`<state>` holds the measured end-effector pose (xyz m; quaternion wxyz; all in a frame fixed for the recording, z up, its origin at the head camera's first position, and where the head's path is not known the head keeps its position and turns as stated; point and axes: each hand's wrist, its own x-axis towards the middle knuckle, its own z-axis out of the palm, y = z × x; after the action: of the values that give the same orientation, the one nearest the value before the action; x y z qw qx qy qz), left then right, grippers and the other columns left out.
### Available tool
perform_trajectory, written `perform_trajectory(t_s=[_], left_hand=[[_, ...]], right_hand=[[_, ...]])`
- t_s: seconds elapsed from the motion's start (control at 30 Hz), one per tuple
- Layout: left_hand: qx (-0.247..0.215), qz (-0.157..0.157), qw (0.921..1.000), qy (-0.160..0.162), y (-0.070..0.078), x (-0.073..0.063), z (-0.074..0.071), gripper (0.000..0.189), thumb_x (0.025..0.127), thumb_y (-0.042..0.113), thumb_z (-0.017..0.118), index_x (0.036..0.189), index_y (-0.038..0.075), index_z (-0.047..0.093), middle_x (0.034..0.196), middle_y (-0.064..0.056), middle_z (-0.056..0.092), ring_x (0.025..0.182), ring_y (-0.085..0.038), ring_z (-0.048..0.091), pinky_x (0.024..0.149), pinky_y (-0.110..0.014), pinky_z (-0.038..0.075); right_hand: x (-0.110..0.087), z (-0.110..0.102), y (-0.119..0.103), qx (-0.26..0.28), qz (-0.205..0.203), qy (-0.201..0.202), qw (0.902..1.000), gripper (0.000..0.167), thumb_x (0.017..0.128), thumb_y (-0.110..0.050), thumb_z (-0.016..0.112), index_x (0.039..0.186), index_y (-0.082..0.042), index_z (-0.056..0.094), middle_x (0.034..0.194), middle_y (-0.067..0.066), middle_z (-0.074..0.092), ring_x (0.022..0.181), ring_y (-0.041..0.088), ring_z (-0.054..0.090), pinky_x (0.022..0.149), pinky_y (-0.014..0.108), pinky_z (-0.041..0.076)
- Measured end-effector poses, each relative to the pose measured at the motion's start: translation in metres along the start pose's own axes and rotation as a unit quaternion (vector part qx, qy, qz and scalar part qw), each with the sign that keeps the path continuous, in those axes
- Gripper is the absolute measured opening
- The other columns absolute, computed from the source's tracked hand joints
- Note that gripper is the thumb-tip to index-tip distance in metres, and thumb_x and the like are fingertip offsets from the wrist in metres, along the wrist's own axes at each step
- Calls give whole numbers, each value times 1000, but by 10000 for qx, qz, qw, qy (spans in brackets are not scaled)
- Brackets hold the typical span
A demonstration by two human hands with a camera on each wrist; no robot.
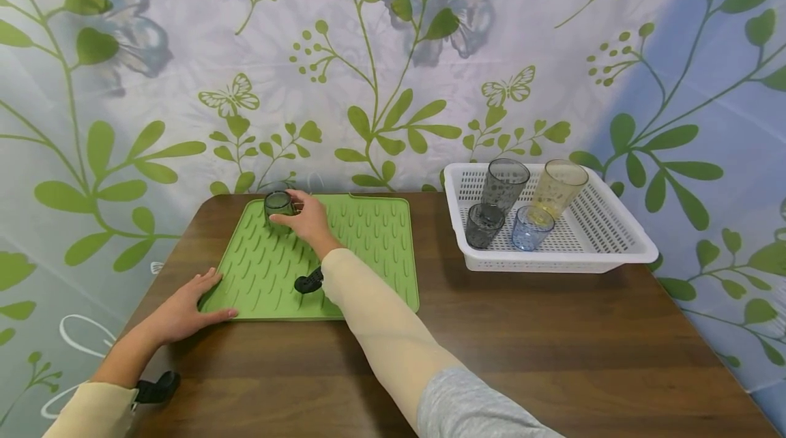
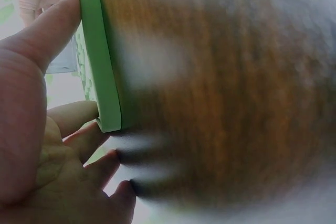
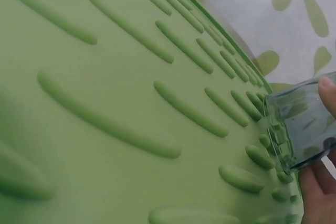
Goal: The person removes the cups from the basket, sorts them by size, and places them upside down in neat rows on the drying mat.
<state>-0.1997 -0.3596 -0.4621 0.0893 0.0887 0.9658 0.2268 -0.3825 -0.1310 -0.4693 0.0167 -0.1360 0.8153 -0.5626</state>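
In the head view my right hand [image 1: 307,220] grips a small dark grey glass [image 1: 279,204] at the far left corner of a green ribbed drying mat [image 1: 362,254]. The right wrist view shows this glass [image 3: 299,124] with one end right at the mat's ribs, thumb and fingers on either side of it. My left hand [image 1: 184,308] lies at the mat's near left corner, fingers spread. Its thumb [image 2: 58,22] touches the near edge of the mat [image 2: 102,61], and the fingertips reach the left edge.
A white slotted plastic basket [image 1: 620,254] stands at the right back of the wooden table [image 1: 522,342]. In it are a tall grey glass [image 1: 506,185], a tall yellow glass [image 1: 559,185], a short dark glass [image 1: 484,226] and a short blue glass [image 1: 531,228]. A patterned curtain [image 1: 381,49] hangs behind.
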Motion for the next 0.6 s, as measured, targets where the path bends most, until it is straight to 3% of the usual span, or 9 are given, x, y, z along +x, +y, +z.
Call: perform_trajectory(t_s=[0.6], left_hand=[[34,-24,10000,-9,-2,1,-1,103,89,50,77,155,-13,30,160,-40,22,145,-64,18,108,-77,29]], right_hand=[[1,2,-8,-493,82,24,9987,66,88,-40,82,147,-26,56,142,-4,62,129,15,60,104,36,55]])
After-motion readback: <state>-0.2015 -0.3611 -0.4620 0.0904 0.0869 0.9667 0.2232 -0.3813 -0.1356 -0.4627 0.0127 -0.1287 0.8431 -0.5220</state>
